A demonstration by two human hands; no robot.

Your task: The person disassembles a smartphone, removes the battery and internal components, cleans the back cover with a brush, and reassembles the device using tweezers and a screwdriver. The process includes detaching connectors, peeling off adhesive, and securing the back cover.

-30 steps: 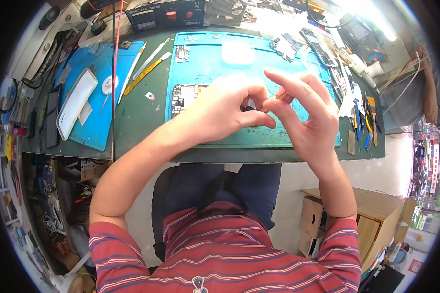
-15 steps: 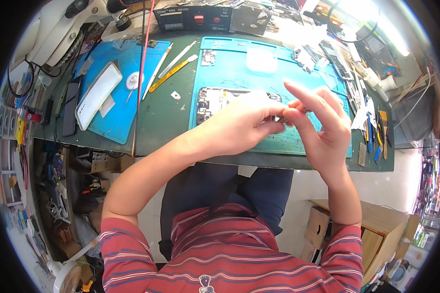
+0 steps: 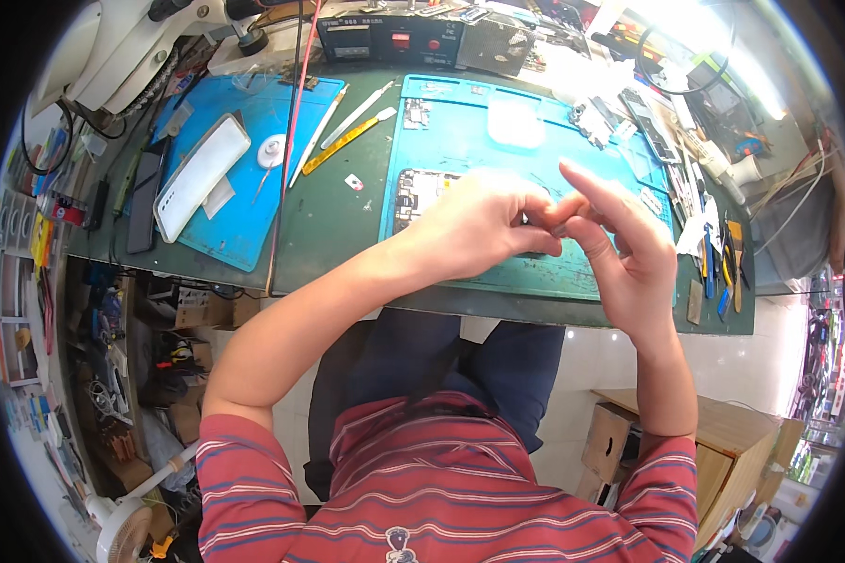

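Observation:
My left hand (image 3: 483, 225) and my right hand (image 3: 626, 239) meet above the blue work mat (image 3: 535, 286), fingertips pinched together at one spot. Whatever sits between them is too small and too covered by the fingers to name. Several fingers of the right hand stretch up, away from the pinch. Beneath the left hand lies an opened phone with bare circuitry (image 3: 424, 188); the hand hides most of it. A small circuit board (image 3: 417, 114) rests at the mat's upper left, near a whitish translucent square patch (image 3: 515, 123).
Left of the mat lie a yellow-handled tool (image 3: 343, 145), a white phone back (image 3: 200, 178) and a dark phone (image 3: 147, 197). Pliers and other hand tools (image 3: 726, 267) crowd the right side. A black box with a red switch (image 3: 390, 40) stands at the back.
The view has shifted slightly, so the bench things sit a little further right. My hands stay pinched together, and the left hand now covers more of the opened phone.

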